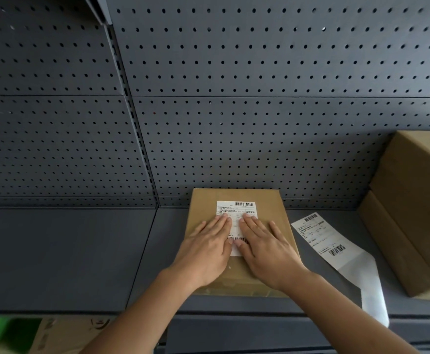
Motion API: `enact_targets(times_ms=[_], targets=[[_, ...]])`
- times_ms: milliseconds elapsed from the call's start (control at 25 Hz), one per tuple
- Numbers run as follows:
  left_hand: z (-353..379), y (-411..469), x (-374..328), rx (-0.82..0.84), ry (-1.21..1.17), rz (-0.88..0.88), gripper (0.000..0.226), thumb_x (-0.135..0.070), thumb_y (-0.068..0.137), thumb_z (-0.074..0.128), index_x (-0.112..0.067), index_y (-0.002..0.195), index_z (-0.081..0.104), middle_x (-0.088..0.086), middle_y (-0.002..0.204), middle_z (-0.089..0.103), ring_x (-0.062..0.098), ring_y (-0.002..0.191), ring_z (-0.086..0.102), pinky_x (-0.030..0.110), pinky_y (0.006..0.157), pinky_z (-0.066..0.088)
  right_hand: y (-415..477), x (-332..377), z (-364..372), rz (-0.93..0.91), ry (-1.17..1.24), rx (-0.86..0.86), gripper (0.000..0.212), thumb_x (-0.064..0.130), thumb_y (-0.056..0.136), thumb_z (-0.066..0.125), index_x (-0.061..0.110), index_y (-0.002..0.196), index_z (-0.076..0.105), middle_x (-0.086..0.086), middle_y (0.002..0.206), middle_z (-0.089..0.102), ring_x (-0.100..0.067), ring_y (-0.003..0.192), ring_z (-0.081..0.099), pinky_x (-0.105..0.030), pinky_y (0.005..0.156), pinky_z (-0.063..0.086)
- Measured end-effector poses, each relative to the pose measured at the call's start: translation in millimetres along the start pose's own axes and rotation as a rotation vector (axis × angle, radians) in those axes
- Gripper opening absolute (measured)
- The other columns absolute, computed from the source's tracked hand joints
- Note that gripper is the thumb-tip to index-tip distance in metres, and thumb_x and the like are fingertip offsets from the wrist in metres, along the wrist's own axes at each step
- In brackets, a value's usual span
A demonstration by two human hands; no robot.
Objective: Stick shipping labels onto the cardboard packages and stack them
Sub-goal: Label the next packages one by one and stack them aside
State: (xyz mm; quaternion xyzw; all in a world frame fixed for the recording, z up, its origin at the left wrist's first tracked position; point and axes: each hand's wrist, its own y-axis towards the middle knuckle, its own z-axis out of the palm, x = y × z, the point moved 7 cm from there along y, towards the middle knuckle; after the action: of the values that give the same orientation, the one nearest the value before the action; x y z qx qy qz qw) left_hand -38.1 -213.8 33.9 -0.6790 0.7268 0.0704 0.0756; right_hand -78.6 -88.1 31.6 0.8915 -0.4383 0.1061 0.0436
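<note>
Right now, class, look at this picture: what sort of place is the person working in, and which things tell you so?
Probably a stockroom or packing area. Grey pegboard shelving lines the back, both hands press a shipping label onto a cardboard box, and more boxes are stacked at right beside a spare label.

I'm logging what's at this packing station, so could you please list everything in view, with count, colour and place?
Cardboard package: one, brown, centre of the shelf, against the pegboard.
Shipping label: one, white, on top of that package, under both hands.
Label strip: one, white, lying on the shelf right of the package, its blank end hanging over the front edge.
Stacked boxes: at least two, brown, far right.
Pegboard: dark grey, back wall.
Shelf: dark grey.
Green item: blurred, lower left, below the shelf.
Left hand: flat on the label.
Right hand: flat on the label.
</note>
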Motion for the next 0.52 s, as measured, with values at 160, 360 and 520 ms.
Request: enact_targets(times_ms=[160,360,520], targets=[[0.6,-6.4,8.8,0.026,0.003,-0.067,0.059,-0.042,0.110,0.013,-0.020,0.163,0.000,-0.006,0.171,-0.005,0.003,0.156,-0.006,0.032,0.130,0.001,-10.4,-28.0,-3.2,0.101,-0.036,0.002,0.074,0.061,0.098,0.010,0.022,0.160,0.006,0.008,0.168,0.000,-0.004,0.153,-0.005,-0.037,0.124,-0.007],[-2.7,-14.1,21.6,0.023,-0.022,-0.129,0.060,-0.045,0.109,0.010,-0.021,0.163,-0.002,-0.007,0.171,-0.008,0.004,0.156,-0.008,0.031,0.129,-0.002,-22.6,-45.4,-7.8,0.196,-0.035,0.035,0.074,0.061,0.100,0.013,0.019,0.160,0.002,0.006,0.168,-0.005,-0.008,0.153,-0.008,-0.039,0.124,-0.008],[-5.4,-33.6,-5.7,0.017,-0.050,-0.037,0.060,-0.045,0.109,0.012,-0.023,0.163,-0.003,-0.011,0.169,-0.011,0.000,0.154,-0.013,0.030,0.129,-0.005,-37.0,-12.1,-11.3,0.056,-0.002,-0.035,0.078,0.060,0.095,0.001,0.018,0.160,0.007,0.005,0.168,-0.001,-0.007,0.153,-0.007,-0.037,0.124,-0.009]])
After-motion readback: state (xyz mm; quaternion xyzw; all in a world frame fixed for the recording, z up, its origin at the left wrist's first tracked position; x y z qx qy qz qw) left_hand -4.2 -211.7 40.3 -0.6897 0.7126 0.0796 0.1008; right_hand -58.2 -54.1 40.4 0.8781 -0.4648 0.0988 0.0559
